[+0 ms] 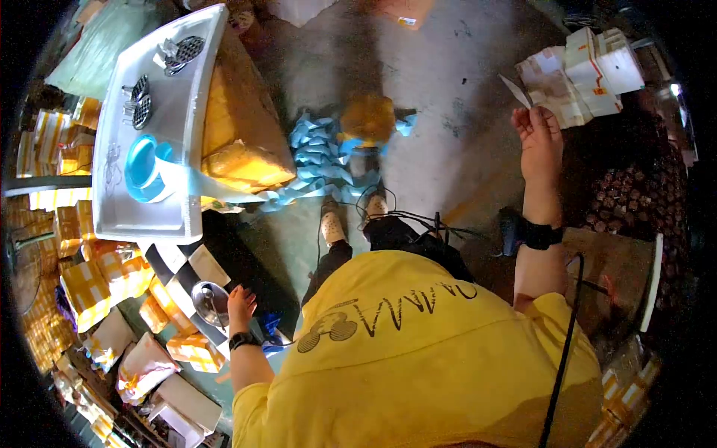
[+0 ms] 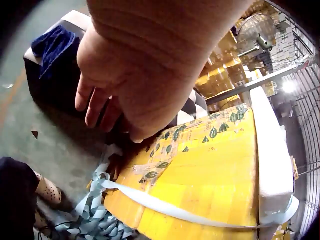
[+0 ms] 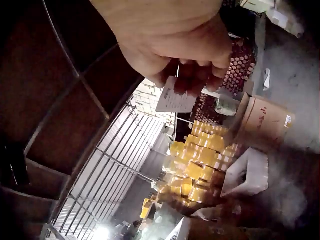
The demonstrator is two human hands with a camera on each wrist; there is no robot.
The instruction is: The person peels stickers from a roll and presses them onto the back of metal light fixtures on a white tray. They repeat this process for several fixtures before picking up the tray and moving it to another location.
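A white printed card [image 1: 515,91] is pinched between the thumb and fingers of my right hand [image 1: 539,138], raised at the right; the right wrist view shows the card [image 3: 175,98] below the fingers of that hand [image 3: 175,45]. My left hand [image 1: 240,306] is beside a round metal bowl [image 1: 211,305] on a checkered surface; whether they touch is unclear. In the left wrist view this hand [image 2: 120,85] has loosely bent fingers and no object showing in it.
A white tray [image 1: 166,82] holding blue tape rolls [image 1: 143,168] and metal strainers [image 1: 140,112] stands on a yellow taped box [image 1: 243,119]. Pale blue ribbon [image 1: 314,160] lies heaped on the floor by my feet. White boxes [image 1: 586,67] stand at the right.
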